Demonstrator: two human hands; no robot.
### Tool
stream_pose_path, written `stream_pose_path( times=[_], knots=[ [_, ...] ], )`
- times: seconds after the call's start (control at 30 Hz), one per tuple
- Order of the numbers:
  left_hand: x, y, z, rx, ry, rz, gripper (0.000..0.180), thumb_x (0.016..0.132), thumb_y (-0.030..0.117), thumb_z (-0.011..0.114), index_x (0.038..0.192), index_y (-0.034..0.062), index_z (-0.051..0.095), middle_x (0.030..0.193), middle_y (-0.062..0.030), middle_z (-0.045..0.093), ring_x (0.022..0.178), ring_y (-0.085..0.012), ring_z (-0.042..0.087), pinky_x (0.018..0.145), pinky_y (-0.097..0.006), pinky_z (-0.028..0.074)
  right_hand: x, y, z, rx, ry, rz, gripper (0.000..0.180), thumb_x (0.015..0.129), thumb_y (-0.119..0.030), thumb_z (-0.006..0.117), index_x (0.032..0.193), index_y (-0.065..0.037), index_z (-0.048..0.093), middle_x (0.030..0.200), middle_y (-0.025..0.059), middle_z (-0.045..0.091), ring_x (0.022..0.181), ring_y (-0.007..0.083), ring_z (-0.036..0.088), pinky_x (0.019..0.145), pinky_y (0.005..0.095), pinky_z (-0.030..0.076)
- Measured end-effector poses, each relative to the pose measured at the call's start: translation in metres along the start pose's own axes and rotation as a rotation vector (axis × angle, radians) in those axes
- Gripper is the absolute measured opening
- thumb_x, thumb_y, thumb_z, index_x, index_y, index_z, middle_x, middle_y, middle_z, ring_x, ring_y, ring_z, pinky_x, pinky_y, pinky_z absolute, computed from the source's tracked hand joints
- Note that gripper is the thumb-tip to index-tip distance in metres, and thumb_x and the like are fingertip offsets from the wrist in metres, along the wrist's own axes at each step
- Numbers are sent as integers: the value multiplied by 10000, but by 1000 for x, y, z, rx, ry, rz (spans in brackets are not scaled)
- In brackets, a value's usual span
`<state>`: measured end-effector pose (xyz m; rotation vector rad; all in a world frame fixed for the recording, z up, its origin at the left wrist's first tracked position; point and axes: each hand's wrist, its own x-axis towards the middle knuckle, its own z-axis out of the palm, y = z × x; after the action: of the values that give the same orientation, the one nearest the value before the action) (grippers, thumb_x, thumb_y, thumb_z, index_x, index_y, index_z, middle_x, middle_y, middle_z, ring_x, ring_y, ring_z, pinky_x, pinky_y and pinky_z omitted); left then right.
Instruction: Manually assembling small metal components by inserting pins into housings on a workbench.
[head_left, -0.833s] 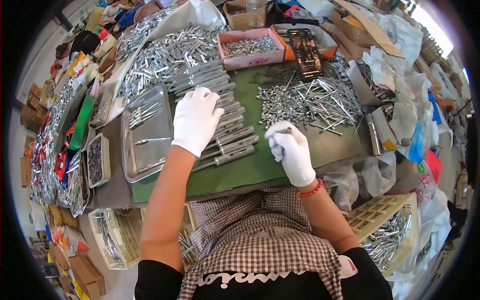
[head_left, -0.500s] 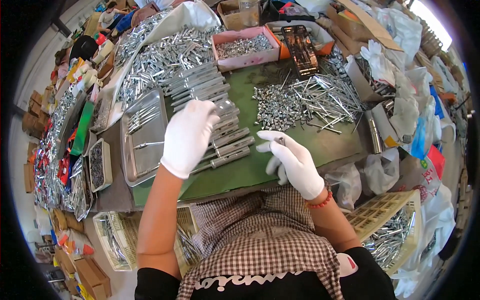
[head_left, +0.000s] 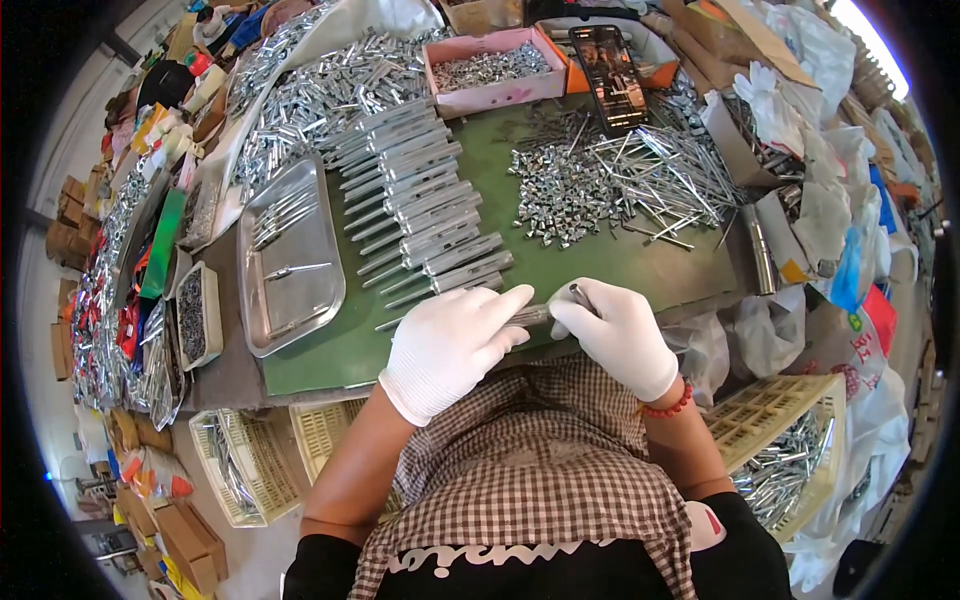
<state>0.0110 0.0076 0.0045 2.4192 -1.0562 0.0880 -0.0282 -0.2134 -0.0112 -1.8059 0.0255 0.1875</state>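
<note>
Both hands wear white gloves and meet at the near edge of the green work mat. My left hand (head_left: 455, 345) is closed around the left part of a silver metal tube (head_left: 530, 316), hiding much of it. At the tube's other end is my right hand (head_left: 622, 335), its fingers closed there. A small dark metal cylinder (head_left: 577, 293) pokes up between its thumb and forefinger. Just beyond my left hand, a row of metal tubes with thin rods (head_left: 435, 215) lies side by side. To its left stands a steel tray (head_left: 328, 300) with several thin metal pieces.
A pile of small metal nuts or sleeves (head_left: 560, 190) lies beside loose long pins (head_left: 675, 175). Behind them are a pink box (head_left: 500, 97) of small parts and a phone (head_left: 610, 85). A large heap of metal tubes (head_left: 340, 95) fills the far left. Plastic crates (head_left: 765, 425) flank my lap.
My left hand has moved from above the tube row down toward my right hand. A metal tube now lies between the hands. My right hand has shifted slightly right and nearer.
</note>
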Motion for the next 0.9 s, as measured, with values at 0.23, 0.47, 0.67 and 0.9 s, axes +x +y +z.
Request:
stream_pose_path(
  times=[0.23, 0.47, 0.67, 0.9],
  knots=[
    [-3, 7, -1, 48, -28, -76, 386, 848, 146, 728, 1231, 179, 698, 852, -60, 668, 730, -259, 653, 643, -350, 525, -1, -1, -4, -100, 96, -58, 179, 962, -155, 649, 994, 19, 675, 769, 112, 697, 691, 155, 651, 679, 298, 517],
    [-3, 5, 11, -21, 60, -104, 318, 838, 101, 710, 1145, 183, 714, 839, -50, 668, 692, -250, 652, 621, -340, 527, 0, 0, -4, -194, 135, -178, 114, 915, -76, 681, 1006, -7, 680, 778, 62, 637, 682, 118, 569, 672, 276, 491],
    [-4, 7, 13, -7, 101, -127, 307, 834, 116, 715, 1133, 186, 714, 834, -51, 667, 679, -256, 652, 619, -347, 527, 2, 1, -5, -117, 85, -141, 115, 900, -46, 679, 1013, -25, 689, 783, 20, 588, 699, 86, 514, 680, 253, 467],
    [-1, 11, 14, 35, 102, -140, 256, 834, 129, 702, 1081, 193, 712, 805, -59, 643, 673, -264, 649, 600, -368, 518, 5, 4, -9, -144, 112, -218, 130, 888, -43, 684, 1017, -37, 700, 812, 39, 611, 711, 119, 555, 688, 260, 479]
  ],
)
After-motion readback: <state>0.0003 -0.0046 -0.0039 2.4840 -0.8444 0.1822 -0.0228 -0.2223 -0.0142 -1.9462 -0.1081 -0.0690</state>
